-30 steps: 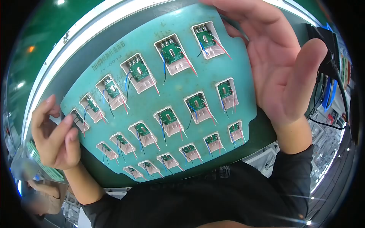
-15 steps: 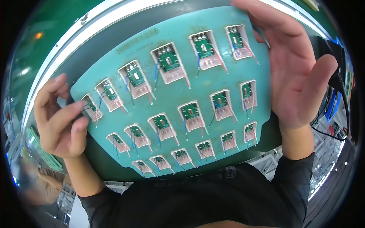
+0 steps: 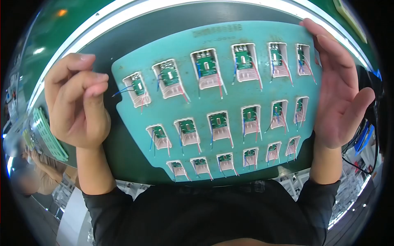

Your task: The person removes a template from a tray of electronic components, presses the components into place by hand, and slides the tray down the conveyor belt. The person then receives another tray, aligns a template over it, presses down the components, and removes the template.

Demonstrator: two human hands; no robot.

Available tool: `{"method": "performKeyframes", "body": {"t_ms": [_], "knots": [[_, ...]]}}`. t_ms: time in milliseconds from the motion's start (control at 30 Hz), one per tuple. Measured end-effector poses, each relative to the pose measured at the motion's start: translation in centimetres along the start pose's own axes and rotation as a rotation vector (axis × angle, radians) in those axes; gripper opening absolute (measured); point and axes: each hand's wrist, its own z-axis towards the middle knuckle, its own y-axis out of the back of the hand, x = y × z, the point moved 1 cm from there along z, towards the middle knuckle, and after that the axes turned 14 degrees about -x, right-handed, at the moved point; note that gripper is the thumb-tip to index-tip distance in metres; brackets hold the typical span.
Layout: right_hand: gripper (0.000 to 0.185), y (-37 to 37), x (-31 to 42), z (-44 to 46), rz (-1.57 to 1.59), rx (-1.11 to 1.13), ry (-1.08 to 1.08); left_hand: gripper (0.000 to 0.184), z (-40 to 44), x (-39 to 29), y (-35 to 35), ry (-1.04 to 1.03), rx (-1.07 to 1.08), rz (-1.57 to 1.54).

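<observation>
A teal tray lies before me, with rows of white plastic housings set in its cutouts. Each housing holds a small green circuit board with thin red and blue wires. My left hand is off the tray's left edge, thumb pressed to the curled fingers, and nothing shows between them. Closest to it is the top-left housing, whose blue wire sticks out past the edge. Along the tray's right edge rests my right hand, fingers against the edge and upper corner, thumb stretched out away from it.
Under the tray is a dark green work surface, with a white bright strip along the far side. A green slotted rack stands at the left, near another person. Black cables and a blue object are at right.
My left fingers have come away from the top-left housing's wires and closed together. Those blue wires now point out leftward. The tray appears farther right and less tilted in view; my right hand stays at its edge.
</observation>
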Motion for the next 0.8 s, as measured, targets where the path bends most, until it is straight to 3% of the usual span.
{"method": "performKeyframes", "body": {"t_ms": [167, 200, 367, 433, 633, 767, 800], "knots": [[0.088, 0.0, -0.4, -0.3, 0.061, -0.029, -0.017, 0.008, -0.1, 0.7, -0.5, 0.119, -0.077, -0.128], [0.088, 0.2, -0.4, -0.2, 0.043, -0.018, -0.007, 0.019, -0.1, 0.7, -0.2, 0.168, -0.063, -0.135], [0.085, 0.2, -0.3, 0.3, 0.076, 0.087, -0.008, 0.042, 1.2, 1.1, 1.0, 0.019, 0.312, -0.164], [0.084, 0.1, -0.3, 0.4, 0.110, 0.105, -0.018, 0.053, 1.0, 0.4, 0.9, 0.119, 0.498, -0.157], [0.085, -0.4, -0.1, -0.2, -0.043, -0.051, 0.007, 0.052, 1.4, 1.0, 1.2, 0.140, 0.572, -0.257], [0.085, -0.6, 0.0, -0.1, -0.106, -0.044, 0.034, 0.046, 0.9, 1.2, 1.1, 0.121, 0.486, -0.294], [0.085, -0.8, 0.0, -0.1, -0.115, -0.041, 0.041, 0.046, 1.3, 1.1, 1.5, 0.099, 0.549, -0.266]]}}
